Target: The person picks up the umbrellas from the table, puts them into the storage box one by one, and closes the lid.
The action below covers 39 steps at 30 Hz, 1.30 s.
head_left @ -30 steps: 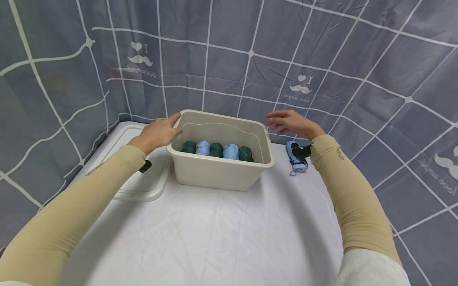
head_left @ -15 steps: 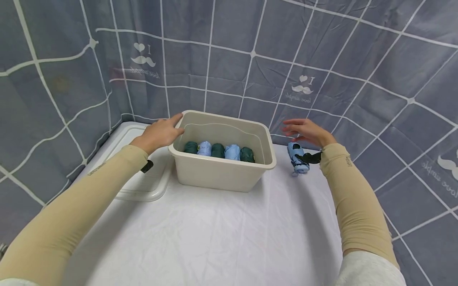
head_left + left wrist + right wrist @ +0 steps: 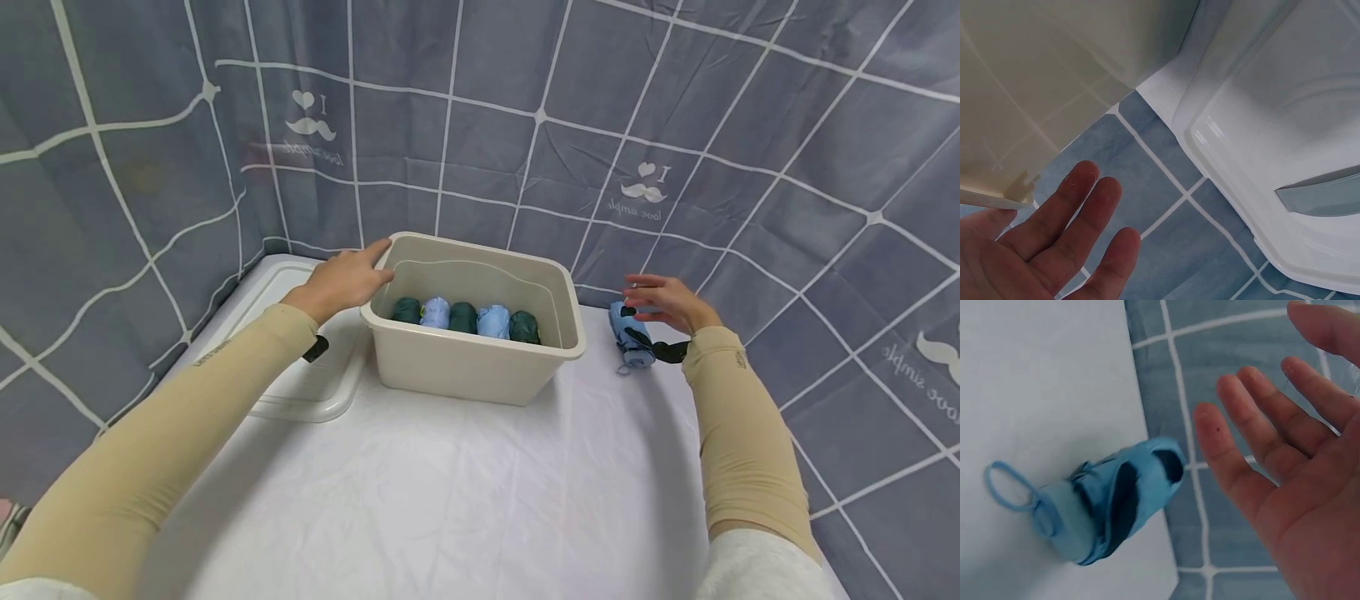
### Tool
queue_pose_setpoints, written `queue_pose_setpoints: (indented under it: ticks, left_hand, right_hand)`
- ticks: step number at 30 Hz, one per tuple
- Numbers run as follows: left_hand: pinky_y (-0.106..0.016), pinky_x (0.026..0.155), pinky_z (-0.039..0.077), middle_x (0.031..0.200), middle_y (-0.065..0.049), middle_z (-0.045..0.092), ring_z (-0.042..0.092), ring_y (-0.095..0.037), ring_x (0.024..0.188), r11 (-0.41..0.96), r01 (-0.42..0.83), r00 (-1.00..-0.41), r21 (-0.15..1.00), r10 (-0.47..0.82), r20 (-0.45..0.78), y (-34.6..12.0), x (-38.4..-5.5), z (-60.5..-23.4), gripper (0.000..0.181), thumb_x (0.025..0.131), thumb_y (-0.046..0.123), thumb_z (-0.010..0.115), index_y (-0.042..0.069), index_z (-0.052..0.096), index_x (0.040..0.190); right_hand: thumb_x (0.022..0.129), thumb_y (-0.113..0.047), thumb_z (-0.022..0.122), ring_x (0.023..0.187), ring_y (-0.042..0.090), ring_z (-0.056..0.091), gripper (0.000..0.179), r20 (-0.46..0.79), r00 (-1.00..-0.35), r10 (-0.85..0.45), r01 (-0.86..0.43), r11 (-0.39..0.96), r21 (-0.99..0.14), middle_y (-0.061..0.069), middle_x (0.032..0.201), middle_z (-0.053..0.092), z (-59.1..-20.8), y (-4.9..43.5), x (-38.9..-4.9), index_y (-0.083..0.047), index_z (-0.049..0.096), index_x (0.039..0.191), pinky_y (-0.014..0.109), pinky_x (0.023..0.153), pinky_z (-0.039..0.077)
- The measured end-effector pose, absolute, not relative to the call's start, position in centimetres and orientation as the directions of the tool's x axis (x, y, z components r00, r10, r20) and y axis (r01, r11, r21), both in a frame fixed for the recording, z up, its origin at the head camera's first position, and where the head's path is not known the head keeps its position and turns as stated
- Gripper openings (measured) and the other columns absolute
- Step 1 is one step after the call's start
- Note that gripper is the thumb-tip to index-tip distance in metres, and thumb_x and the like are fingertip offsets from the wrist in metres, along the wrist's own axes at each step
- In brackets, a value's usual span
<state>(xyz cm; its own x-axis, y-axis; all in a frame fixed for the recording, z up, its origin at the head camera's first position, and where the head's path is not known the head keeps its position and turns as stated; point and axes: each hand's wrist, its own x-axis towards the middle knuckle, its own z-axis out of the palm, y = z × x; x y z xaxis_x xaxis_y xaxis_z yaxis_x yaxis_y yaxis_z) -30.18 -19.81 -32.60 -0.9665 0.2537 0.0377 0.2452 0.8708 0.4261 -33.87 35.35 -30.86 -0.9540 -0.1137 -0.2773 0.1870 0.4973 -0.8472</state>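
Observation:
A cream plastic storage box [image 3: 457,362] stands on the white table. Inside it is a row of several rolled fabric bundles, dark green ones [image 3: 462,317] alternating with light-blue ones [image 3: 492,322]. My left hand [image 3: 345,279] rests at the box's left rim; in the left wrist view its fingers [image 3: 1075,240] extend fairly straight beside the rim. To the right of the box, my right hand [image 3: 667,302] hovers with relaxed fingers, holding nothing. Beneath and beside it lies a light-blue rolled bundle [image 3: 1129,494] with dark patches and a cord loop, resembling a folded umbrella.
A white lid [image 3: 318,379] lies on the table left of the box. Behind and at both sides hangs a grey-blue curtain [image 3: 495,142] with white grid lines, close to the box's far side. White cloth [image 3: 450,483] covers the table in front.
My right hand has moved right and slightly down, away from the box's right rim toward the light-blue bundle. The left hand stays at the left rim. The view has shifted slightly.

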Motion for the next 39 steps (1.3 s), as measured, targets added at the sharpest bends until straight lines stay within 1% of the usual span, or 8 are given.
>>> queue_pose_setpoints:
  ticks: [3,8,11,18,21,25,28,39]
  left_hand:
    - [-0.069,0.092,0.045,0.154,-0.023,0.044,0.049,-0.052,0.131,0.869,0.245,-0.967,0.429,0.252,0.042,-19.8,-30.2,-32.5,0.068,0.103,0.043,0.038,0.024,0.013,0.164]
    - [-0.069,0.092,0.045,0.153,-0.024,0.045,0.05,-0.052,0.131,0.87,0.242,-0.967,0.43,0.252,0.035,-19.8,-30.4,-32.7,0.069,0.103,0.044,0.038,0.024,0.012,0.164]
    - [-0.069,0.093,0.045,0.154,-0.023,0.044,0.05,-0.052,0.131,0.87,0.239,-0.968,0.432,0.251,0.029,-19.7,-30.4,-32.7,0.069,0.103,0.044,0.037,0.024,0.012,0.164]
    - [-0.067,0.091,0.046,0.153,-0.023,0.045,0.05,-0.05,0.132,0.872,0.244,-0.967,0.425,0.252,0.038,-19.5,-30.4,-32.7,0.069,0.103,0.044,0.038,0.023,0.015,0.164]
    - [-0.067,0.09,0.047,0.153,-0.024,0.045,0.051,-0.05,0.131,0.874,0.241,-0.968,0.421,0.246,0.043,-19.5,-30.3,-32.6,0.069,0.103,0.044,0.038,0.023,0.015,0.164]
    - [-0.067,0.09,0.046,0.153,-0.024,0.045,0.05,-0.051,0.131,0.874,0.239,-0.969,0.424,0.242,0.047,-19.6,-30.3,-32.6,0.068,0.103,0.045,0.037,0.024,0.014,0.164]
    - [-0.067,0.093,0.045,0.155,-0.023,0.043,0.048,-0.05,0.134,0.871,0.239,-0.969,0.429,0.245,0.042,-19.6,-30.3,-32.6,0.069,0.103,0.046,0.037,0.025,0.013,0.164]
    - [-0.069,0.099,0.041,0.158,-0.022,0.039,0.043,-0.05,0.138,0.867,0.238,-0.969,0.438,0.243,0.045,-19.7,-30.0,-32.7,0.069,0.103,0.046,0.037,0.025,0.014,0.164]
  right_hand:
    - [0.106,-0.025,0.054,0.11,0.008,0.061,0.064,-0.276,-0.957,-0.092,0.205,0.458,-0.865,0.02,0.161,0.032,-31.7,36.1,-33.6,-0.011,0.026,0.161,0.053,0.117,0.034]
    - [0.108,-0.02,0.046,0.139,0.031,0.043,0.06,-0.257,-0.965,-0.045,0.222,0.377,-0.899,0.021,0.164,0.024,-33.4,37.1,-33.6,-0.01,0.021,0.162,0.052,0.119,0.03]
    - [0.107,-0.02,0.047,0.147,0.037,0.033,0.061,-0.219,-0.976,0.003,0.205,0.359,-0.911,0.021,0.165,0.022,-34.7,37.7,-33.6,-0.009,0.021,0.162,0.05,0.119,0.031]
    - [0.101,-0.022,0.061,0.118,0.017,0.055,0.064,-0.124,-0.967,0.222,0.191,0.313,-0.93,0.01,0.144,0.051,-37.6,38.7,-33.5,-0.006,0.034,0.157,0.042,0.114,0.041]
    - [0.1,-0.023,0.063,0.123,0.021,0.053,0.066,-0.092,-0.96,0.263,0.177,0.322,-0.93,0.007,0.141,0.053,-38.3,38.8,-33.7,-0.006,0.035,0.157,0.041,0.114,0.04]
    - [0.101,-0.024,0.062,0.144,0.032,0.037,0.068,-0.098,-0.957,0.273,0.191,0.338,-0.922,0.014,0.16,0.038,-38.7,38.9,-33.8,-0.007,0.031,0.158,0.047,0.118,0.034]
    - [0.101,-0.023,0.061,0.15,0.032,0.028,0.07,-0.143,-0.955,0.258,0.231,0.349,-0.908,0.014,0.166,0.026,-39.0,38.9,-33.5,-0.009,0.027,0.16,0.049,0.12,0.029]
    - [0.099,-0.019,0.063,0.152,0.039,0.024,0.076,-0.202,-0.956,0.215,0.287,0.525,-0.801,0.023,0.165,0.021,-40.5,39.1,-33.5,-0.01,0.022,0.162,0.052,0.122,0.023]
